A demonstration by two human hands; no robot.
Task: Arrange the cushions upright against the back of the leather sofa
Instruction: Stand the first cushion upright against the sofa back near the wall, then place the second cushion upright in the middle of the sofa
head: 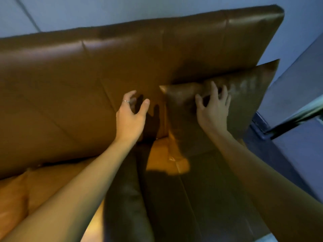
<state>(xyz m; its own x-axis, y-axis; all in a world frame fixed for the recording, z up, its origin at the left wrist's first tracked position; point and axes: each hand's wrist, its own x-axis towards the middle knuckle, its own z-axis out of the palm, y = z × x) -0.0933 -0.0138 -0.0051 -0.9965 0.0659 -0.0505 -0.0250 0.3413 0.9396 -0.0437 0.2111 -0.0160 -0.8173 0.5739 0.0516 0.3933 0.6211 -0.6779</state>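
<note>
A brown leather cushion (244, 95) stands upright at the right end of the sofa, leaning on the sofa back (87, 67). My right hand (213, 109) rests against its front face, fingers spread and slightly curled, touching the leather without closing around it. My left hand (131, 117), with a ring on one finger, hovers open just left of the cushion's left corner, in front of the sofa back, holding nothing. Part of a lighter orange-brown cushion (14, 198) lies on the seat at the lower left.
The sofa seat (174, 198) spreads below my forearms, partly in their shadow. A pale wall (122, 9) runs behind the sofa. To the right a bluish ledge or step (297, 84) and a dark rail stand close to the sofa's end.
</note>
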